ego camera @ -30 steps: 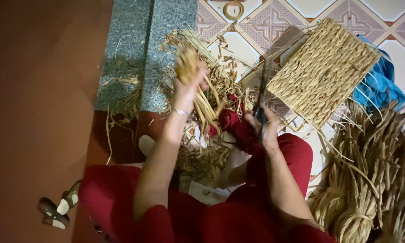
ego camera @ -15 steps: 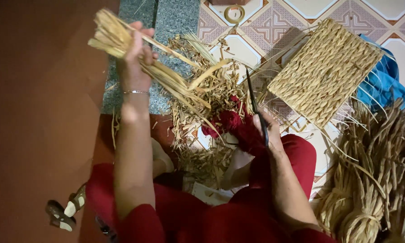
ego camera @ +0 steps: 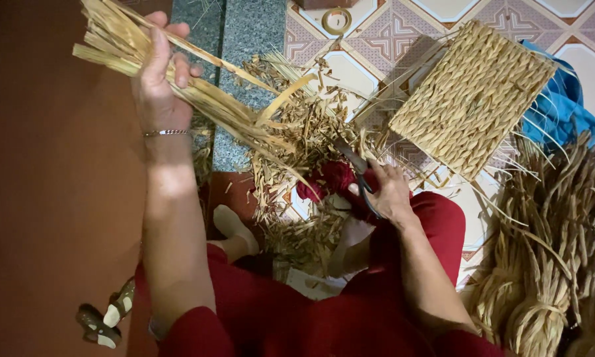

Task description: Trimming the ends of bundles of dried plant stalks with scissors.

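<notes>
A: What has the left hand (ego camera: 160,73) got?

B: A bundle of dry straw-coloured strands (ego camera: 178,79), gripped tight in a closed fist, held up at the far left over the reddish-brown floor (ego camera: 46,198). The short cut ends stick out past the fist toward the far left corner, and the long ends trail right and nearer, down into the pile of clippings (ego camera: 304,152).

A: And the right hand (ego camera: 386,192)?

B: It is closed round the handles of a pair of dark scissors (ego camera: 357,168), resting on the red-clothed knee. The blades point up and left, toward the trailing ends of the bundle. I cannot tell whether the blades are parted or together.

A: What lies under the strands?

B: The clippings are heaped on the floor between the knees and the grey stone step (ego camera: 251,39), spilling onto the patterned tiles (ego camera: 376,33). A bare foot (ego camera: 234,228) shows just near the heap's left edge.

A: To the right?

B: A flat woven rectangular panel (ego camera: 472,96) lies tilted on the tiles, loose strand ends sticking out along its near edges. A blue cloth (ego camera: 561,109) lies just past its right side. Nearer, at the right edge, tied sheaves of the same dry fibre (ego camera: 548,264) stand bunched together.

A: Anything else?

B: A small ring-shaped roll (ego camera: 337,20) at the far edge on the tiles, and a brown-and-white sandal (ego camera: 106,317) at the near left beside the person's red clothing (ego camera: 350,317).
</notes>
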